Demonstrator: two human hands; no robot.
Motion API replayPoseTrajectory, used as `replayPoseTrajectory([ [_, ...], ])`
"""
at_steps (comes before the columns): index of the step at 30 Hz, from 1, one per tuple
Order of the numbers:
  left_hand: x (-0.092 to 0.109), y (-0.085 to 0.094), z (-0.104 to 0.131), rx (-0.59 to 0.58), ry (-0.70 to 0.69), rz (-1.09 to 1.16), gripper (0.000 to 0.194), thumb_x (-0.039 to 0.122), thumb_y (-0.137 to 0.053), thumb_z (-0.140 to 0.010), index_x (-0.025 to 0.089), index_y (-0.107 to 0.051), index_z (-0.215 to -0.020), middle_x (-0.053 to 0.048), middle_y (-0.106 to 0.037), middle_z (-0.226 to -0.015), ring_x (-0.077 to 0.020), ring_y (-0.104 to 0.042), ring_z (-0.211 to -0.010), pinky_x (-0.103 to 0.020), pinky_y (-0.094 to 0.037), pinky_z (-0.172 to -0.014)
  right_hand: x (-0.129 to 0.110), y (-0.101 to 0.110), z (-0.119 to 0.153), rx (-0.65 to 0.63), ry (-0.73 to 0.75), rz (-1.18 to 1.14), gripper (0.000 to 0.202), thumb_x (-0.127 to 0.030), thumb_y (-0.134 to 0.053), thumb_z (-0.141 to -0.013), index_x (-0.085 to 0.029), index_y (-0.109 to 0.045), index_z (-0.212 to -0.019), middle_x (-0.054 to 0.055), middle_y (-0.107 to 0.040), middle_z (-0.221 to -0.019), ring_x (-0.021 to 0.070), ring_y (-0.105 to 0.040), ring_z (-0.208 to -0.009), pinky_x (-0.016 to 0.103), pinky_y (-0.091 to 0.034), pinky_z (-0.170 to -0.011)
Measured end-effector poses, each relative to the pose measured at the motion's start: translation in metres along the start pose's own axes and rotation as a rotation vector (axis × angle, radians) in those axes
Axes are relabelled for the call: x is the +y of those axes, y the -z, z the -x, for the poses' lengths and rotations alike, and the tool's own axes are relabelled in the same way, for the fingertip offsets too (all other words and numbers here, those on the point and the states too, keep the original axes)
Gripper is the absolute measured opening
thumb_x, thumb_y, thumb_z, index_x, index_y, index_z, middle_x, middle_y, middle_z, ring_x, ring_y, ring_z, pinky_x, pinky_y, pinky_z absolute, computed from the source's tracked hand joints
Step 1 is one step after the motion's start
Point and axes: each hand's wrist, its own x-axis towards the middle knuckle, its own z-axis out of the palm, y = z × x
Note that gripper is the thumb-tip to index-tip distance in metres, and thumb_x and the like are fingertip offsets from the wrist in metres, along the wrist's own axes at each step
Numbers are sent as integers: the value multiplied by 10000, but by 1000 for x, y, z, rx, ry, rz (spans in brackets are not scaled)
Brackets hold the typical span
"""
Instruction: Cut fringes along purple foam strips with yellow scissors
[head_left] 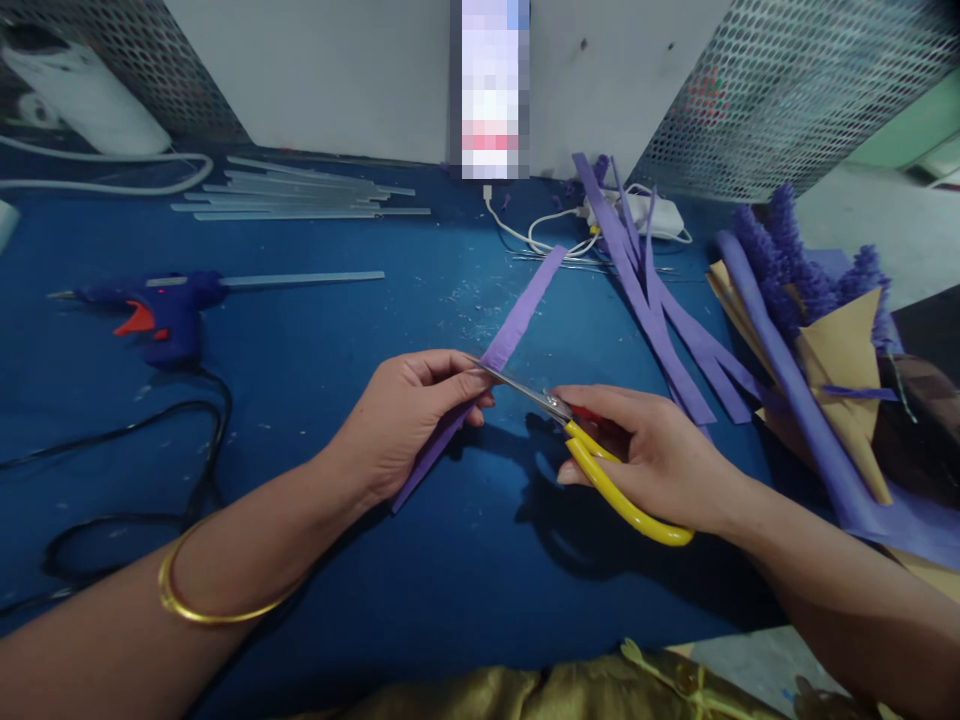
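A purple paper strip (pixel 525 308) runs slantwise through my left hand (pixel 427 410), pinched between thumb and fingers. Its upper end sticks out beyond the fingers and its lower end hangs below the palm. My right hand (pixel 645 445) grips a pair of scissors (pixel 630 510) with yellow handles. The scissor blades point left and lie across the strip, close to my left thumb tip. Whether the blades are fully closed I cannot tell. Part of the handles is hidden by my right fingers.
A blue glue gun (pixel 180 310) with its black cord lies left. Clear glue sticks (pixel 300 195) lie behind it. More purple strips (pixel 637 290) lie right, beside wrapped purple flowers (pixel 810 280). At the back stands a phone (pixel 491 90) with a white charging cable (pixel 504 225).
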Motion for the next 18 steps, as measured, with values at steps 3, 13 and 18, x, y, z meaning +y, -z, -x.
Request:
replayPoseTrajectory([
  [3, 0, 0, 0, 2, 4, -1, 146, 265, -846, -687, 155, -750, -699, 3, -694, -645, -67, -597, -546, -149, -458, -545, 0, -1, 2, -11, -16, -48, 442, -446, -767, -822, -218, -686, -1192, 18, -686, -888, 164, -586, -712, 268, -457, -630],
  [13, 1, 2, 1, -3, 9, 15, 98, 225, -821, -706, 161, -750, -683, 0, -698, -629, -67, -597, -528, -155, -452, -531, 2, -2, 3, -18, -17, -89, 414, -440, -744, -850, -208, -692, -1189, 4, -656, -838, 145, -549, -694, 252, -441, -623],
  [18, 1, 2, 0, -19, 7, -2, 98, 219, -809, -725, 161, -746, -677, 0, -703, -632, -65, -601, -527, -148, -456, -533, -1, -2, 0, 25, -3, -6, 444, -539, -741, -821, -204, -715, -1111, 23, -675, -858, 155, -570, -692, 260, -440, -609],
])
